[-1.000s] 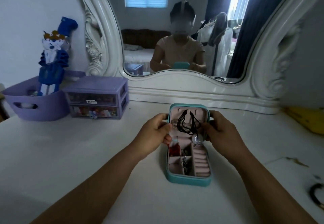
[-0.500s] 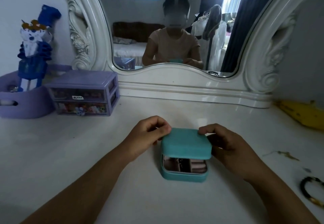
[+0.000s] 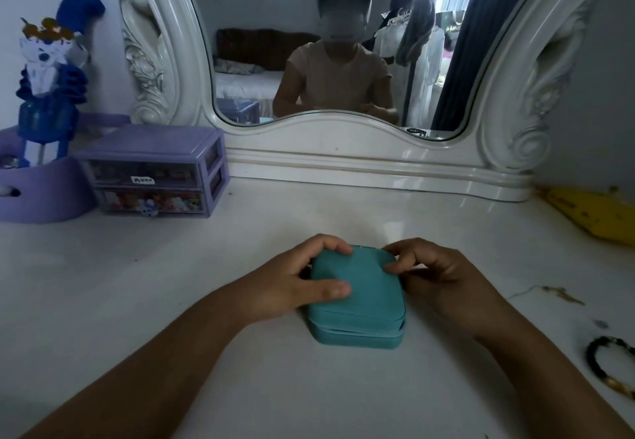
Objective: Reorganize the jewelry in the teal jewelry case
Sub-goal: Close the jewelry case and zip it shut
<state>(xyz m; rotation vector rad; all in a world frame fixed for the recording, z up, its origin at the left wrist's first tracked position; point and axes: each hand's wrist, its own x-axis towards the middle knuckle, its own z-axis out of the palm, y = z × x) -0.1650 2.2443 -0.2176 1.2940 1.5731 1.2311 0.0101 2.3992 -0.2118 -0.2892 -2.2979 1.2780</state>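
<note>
The teal jewelry case (image 3: 364, 304) lies on the white dresser top (image 3: 309, 390) with its lid down, so the jewelry inside is hidden. A thin seam shows along its near edge. My left hand (image 3: 292, 280) grips the case's left side, thumb flat across the lid and fingers curled over the far left corner. My right hand (image 3: 443, 280) is at the far right corner, its fingers curled and pinching at the case's edge; what they pinch is too small to tell.
A black and gold bracelet (image 3: 610, 366) and a thin chain (image 3: 556, 292) lie to the right. A yellow object (image 3: 591, 215) sits at the far right. Purple mini drawers (image 3: 154, 170) and a purple basket (image 3: 37, 191) stand at the back left, under the white mirror frame (image 3: 343, 153).
The lid, upright with a black cord necklace showing one second ago, has come down fully onto the case. Both hands moved from the open lid's sides onto the closed case.
</note>
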